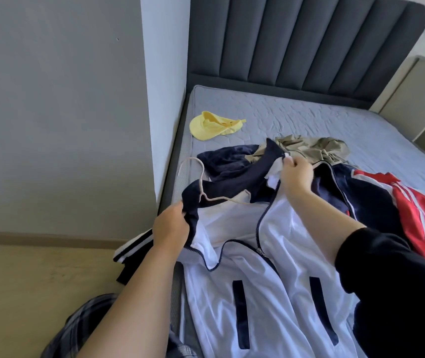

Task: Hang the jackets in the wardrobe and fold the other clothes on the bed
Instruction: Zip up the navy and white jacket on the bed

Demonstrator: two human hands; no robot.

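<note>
Bed: bare grey mattress, dark padded headboard at the far end, wall along its left side.

Navy jacket with white lining: biggest item, lies open at the near edge of the bed with lining up and zip partly undone. One striped cuff hangs off the left edge over the floor.

Red and navy jacket: crumpled on the right, touching the first jacket.

Khaki garment and dark navy garment: bunched just beyond the collar, mid-bed, touching each other.

Yellow cap: alone further up the mattress, near the left edge.

Beige hanger: on the jacket's collar area, hook pointing away toward the wall, one arm tucked under the navy left shoulder.

Left hand: fingers curled round the navy shoulder edge, gripping it at the hanger arm.

Right hand: fingers pinching the other collar end, lifted slightly off the bed.
</note>
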